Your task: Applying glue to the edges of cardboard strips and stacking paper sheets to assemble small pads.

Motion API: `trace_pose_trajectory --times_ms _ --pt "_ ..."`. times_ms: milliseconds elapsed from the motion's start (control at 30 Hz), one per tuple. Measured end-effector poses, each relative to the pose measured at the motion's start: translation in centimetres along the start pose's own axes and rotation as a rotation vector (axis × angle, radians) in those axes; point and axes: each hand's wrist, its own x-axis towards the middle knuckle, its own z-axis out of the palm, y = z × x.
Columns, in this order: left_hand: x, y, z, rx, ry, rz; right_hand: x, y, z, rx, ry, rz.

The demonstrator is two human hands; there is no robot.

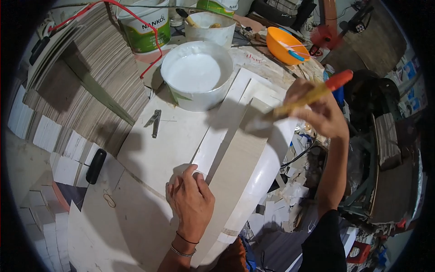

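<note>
My right hand is closed round a paintbrush with a yellow handle and red end. Motion blurs its bristles, which are at the upper part of a long grey-beige cardboard strip. Under the strip lies glossy white sheet material. My left hand rests palm down at the strip's left edge, fingers loosely bent and apart, thumb near the strip. Beyond the strip's far left side stands a white tub of white, glue-like liquid. A metal nail clipper lies on the pale work surface.
Tall stacks of cut board line the left, beside a black oblong object. Behind the tub stand a green-and-white bucket and another white tub with a brush. An orange basin sits far right; paper scraps litter below.
</note>
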Motion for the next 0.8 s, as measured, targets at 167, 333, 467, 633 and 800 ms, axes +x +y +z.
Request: trace_pose_trajectory --times_ms 167,333,467,633,800 --pt "0.2 0.0 0.1 -0.023 0.010 0.034 2.3 -0.9 3.5 -0.076 -0.625 -0.061" --pt "0.1 0.0 0.1 -0.009 0.012 0.048 4.3 2.2 4.8 -0.153 -0.480 0.027" --pt "0.0 0.2 0.2 -0.030 -0.007 0.055 3.4 0.4 3.3 -0.144 -0.314 -0.162" --pt "0.1 0.0 0.1 -0.016 0.009 0.067 2.0 0.8 4.9 -0.015 -0.562 -0.153" --pt "0.1 0.2 0.2 -0.018 0.008 0.065 2.2 3.4 3.1 -0.210 -0.339 0.032"
